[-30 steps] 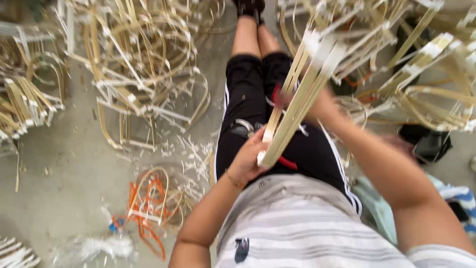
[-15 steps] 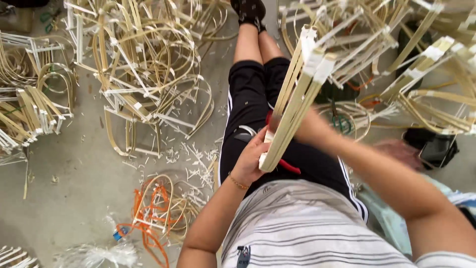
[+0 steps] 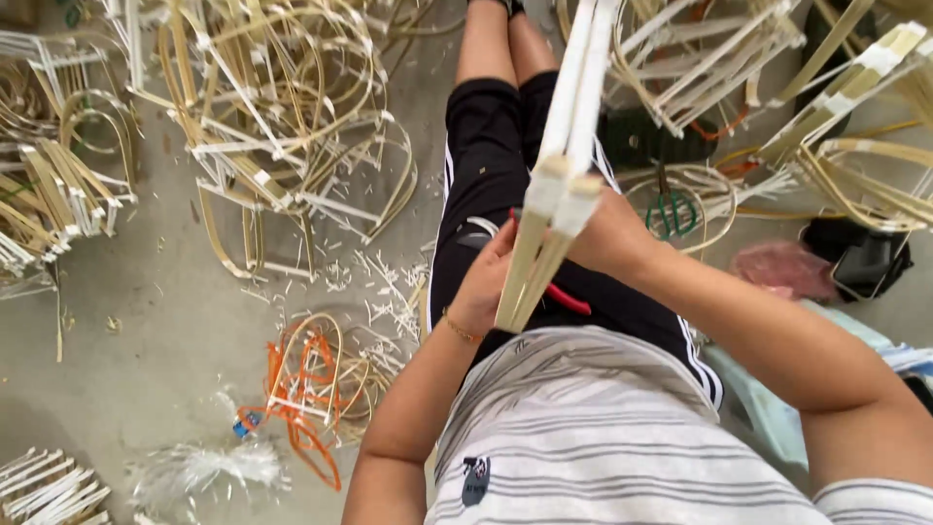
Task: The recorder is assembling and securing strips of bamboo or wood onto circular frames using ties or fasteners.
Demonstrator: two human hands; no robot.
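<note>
Bundle: a bundle of flat bamboo strips (image 3: 569,146) stands nearly upright over the lap, running from the centre of the view toward 12 o'clock; pale tape bands bind it partway up, which likely keeps the strips aligned while they are handled.
Left hand: the left hand (image 3: 483,284) is curled round the lower end of the bundle, just at 9 o'clock of it, probably to steady the loose ends.
Right hand: the right hand (image 3: 607,236) is closed on the bundle from its 3 o'clock side, higher up, near the tape; the two grips together hold it stiff.
Red tool: a red-handled tool (image 3: 566,297) shows below the right hand, just behind the strips; whether a hand holds it I cannot tell.
Floor at 9 to 11 o'clock: heaps of bent bamboo frames (image 3: 272,126) lie within arm's reach, with pale offcuts (image 3: 379,282) scattered beside the leg.
Floor at 7 o'clock: an orange cord tangle (image 3: 296,389) lies apart from the hands.
At 2 o'clock: green-handled scissors (image 3: 669,209) rest among coiled strips.
</note>
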